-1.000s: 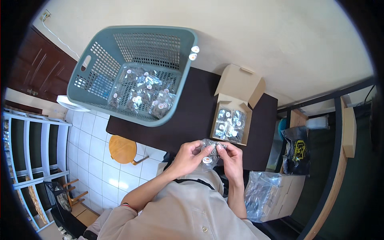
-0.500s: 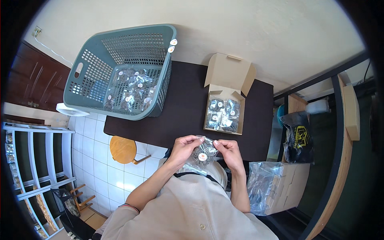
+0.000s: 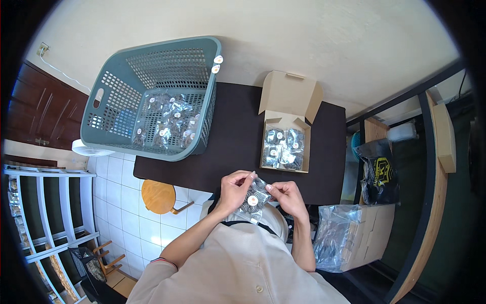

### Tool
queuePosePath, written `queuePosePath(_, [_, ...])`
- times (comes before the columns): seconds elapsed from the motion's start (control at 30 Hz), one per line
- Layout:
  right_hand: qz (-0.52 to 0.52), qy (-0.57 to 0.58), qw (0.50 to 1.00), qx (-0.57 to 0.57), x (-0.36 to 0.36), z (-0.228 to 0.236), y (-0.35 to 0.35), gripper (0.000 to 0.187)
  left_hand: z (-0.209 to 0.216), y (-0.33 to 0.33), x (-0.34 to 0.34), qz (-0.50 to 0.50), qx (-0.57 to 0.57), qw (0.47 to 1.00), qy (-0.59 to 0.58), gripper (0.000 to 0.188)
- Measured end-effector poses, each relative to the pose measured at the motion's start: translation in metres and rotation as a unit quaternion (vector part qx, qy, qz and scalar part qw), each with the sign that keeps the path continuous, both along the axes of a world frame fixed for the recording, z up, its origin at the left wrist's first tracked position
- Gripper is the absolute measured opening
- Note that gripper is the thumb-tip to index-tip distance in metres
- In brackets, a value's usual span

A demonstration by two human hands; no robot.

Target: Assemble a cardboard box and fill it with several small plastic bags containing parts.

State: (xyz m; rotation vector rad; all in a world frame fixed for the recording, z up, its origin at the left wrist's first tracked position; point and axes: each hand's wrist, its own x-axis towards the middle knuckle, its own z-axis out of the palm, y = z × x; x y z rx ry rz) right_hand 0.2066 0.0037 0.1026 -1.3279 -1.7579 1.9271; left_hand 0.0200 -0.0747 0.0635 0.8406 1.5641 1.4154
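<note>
In front of my body is a clear plastic bag (image 3: 253, 199) of dark, round, spiral-striped pieces, with a round white sticker on its front. My left hand (image 3: 235, 190) pinches its top left edge between thumb and fingers. At the upper right edge of the bag, my right hand (image 3: 288, 197) has its thumb and fingers closed on the plastic. Beyond my hands stands a cardboard box (image 3: 306, 166) with its lid up, holding several similar bags (image 3: 283, 147). The bag in my hands hangs below the table's near edge, its lower end toward my shirt.
A large grey-green basket (image 3: 167, 49) with several more stickered bags stands at the left of the dark table (image 3: 235, 121). A wooden stool (image 3: 158, 196) is on the tiled floor to the left. Plastic-covered cardboard (image 3: 374, 235) and a shelf frame (image 3: 433, 192) stand at the right.
The bag has tilted, its lower end swinging slightly left. My right hand has shifted a little down along the bag's upper right edge. Both hands still hold it.
</note>
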Motion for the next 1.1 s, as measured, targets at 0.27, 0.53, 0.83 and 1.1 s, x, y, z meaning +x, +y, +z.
queuePosePath(0.27, [-0.126,0.142,0.964,-0.185,-0.048,0.005,-0.047,0.046,-0.005,0.012,-0.019,0.144,0.014,0.983,-0.111,0.023])
queuePosePath(0.53, [-0.265,0.088,0.96,-0.007,-0.022,0.003,-0.027,0.016,-0.021,-0.009,-0.052,-0.012,-0.065,0.909,-0.412,0.021])
queuePosePath(0.83, [-0.004,0.091,0.988,0.125,0.027,0.066,0.016,0.014,0.051,0.019,-0.042,-0.309,0.167,0.927,0.13,0.083])
queuePosePath(1.1, [-0.25,0.224,0.942,0.007,-0.005,0.038,0.018,0.04,0.026,0.021,0.0,-0.352,-0.027,0.936,-0.021,0.044])
